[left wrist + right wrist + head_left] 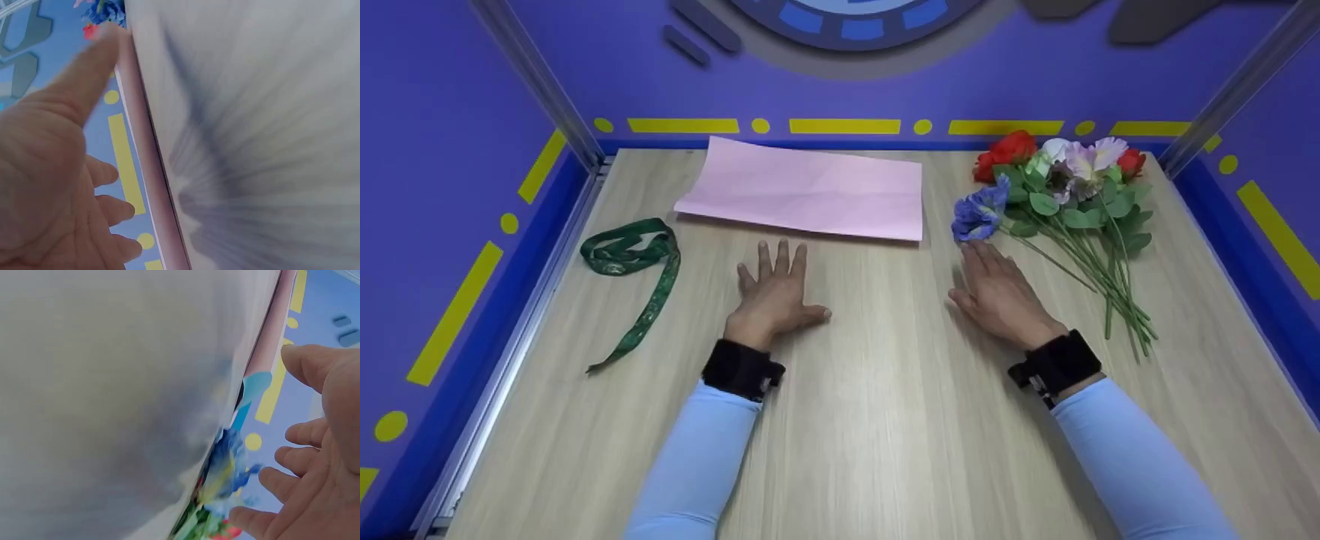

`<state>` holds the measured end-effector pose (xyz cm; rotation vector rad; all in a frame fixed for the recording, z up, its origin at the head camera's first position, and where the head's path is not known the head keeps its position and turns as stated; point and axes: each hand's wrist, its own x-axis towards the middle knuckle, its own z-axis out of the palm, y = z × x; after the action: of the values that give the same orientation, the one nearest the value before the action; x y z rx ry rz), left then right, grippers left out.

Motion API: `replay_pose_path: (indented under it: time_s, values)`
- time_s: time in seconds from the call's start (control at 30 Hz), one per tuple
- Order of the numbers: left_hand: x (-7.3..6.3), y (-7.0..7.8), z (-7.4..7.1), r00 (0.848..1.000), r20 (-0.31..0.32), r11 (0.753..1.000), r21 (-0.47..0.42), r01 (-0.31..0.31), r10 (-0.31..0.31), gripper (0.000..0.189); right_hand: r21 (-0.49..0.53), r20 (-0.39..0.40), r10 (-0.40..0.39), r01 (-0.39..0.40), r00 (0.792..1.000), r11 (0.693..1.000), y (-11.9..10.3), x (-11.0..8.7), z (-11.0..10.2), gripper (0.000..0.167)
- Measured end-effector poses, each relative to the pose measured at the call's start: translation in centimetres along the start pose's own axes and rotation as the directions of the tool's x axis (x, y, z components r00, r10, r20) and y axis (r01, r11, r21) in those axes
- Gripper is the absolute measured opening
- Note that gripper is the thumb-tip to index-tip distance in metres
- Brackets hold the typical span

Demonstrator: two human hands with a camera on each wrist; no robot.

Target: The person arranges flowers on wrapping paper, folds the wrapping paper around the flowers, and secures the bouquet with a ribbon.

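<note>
My left hand [774,300] is spread over the wooden table, fingers straight and holding nothing, just in front of a pink sheet of paper [817,191]. Its thumb and fingers also show extended in the left wrist view. To its left lies a loosely coiled green ribbon [649,307]. My right hand [1001,296] has straight fingers too, with fingertips right by a blue flower [981,212]. That flower belongs to a bunch of artificial flowers [1072,180] in red, white and pale purple, with green stems [1110,281] pointing toward the front right.
The light wooden table [877,420] is bounded by a purple-blue back wall [855,94] with yellow markings. Similar side panels rise at left and right, with metal posts [540,82] at the corners. A metal rail runs along the left table edge.
</note>
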<state>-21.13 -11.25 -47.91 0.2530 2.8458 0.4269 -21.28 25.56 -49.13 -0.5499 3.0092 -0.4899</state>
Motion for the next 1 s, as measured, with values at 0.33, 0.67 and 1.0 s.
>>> replay_pose_path:
  time_s: [0.33,0.67,1.0]
  values:
    - [1.7,-1.1,0.0,0.998,-0.005,0.992,-0.107,0.061,-0.062,0.125,-0.013,0.112,-0.107,0.109,0.988,0.994,-3.1,5.8,0.2,0.090]
    - [2.4,-0.5,0.5,0.997,0.008,0.995,-0.067,0.076,-0.076,0.131,-0.064,0.280,-0.033,0.053,0.960,0.997,-3.8,6.3,1.8,0.083]
    - [2.5,-0.1,0.3,0.998,0.053,0.999,-0.021,0.029,-0.028,0.123,-0.120,0.237,0.020,0.009,0.971,0.993,-4.5,1.0,2.3,0.078]
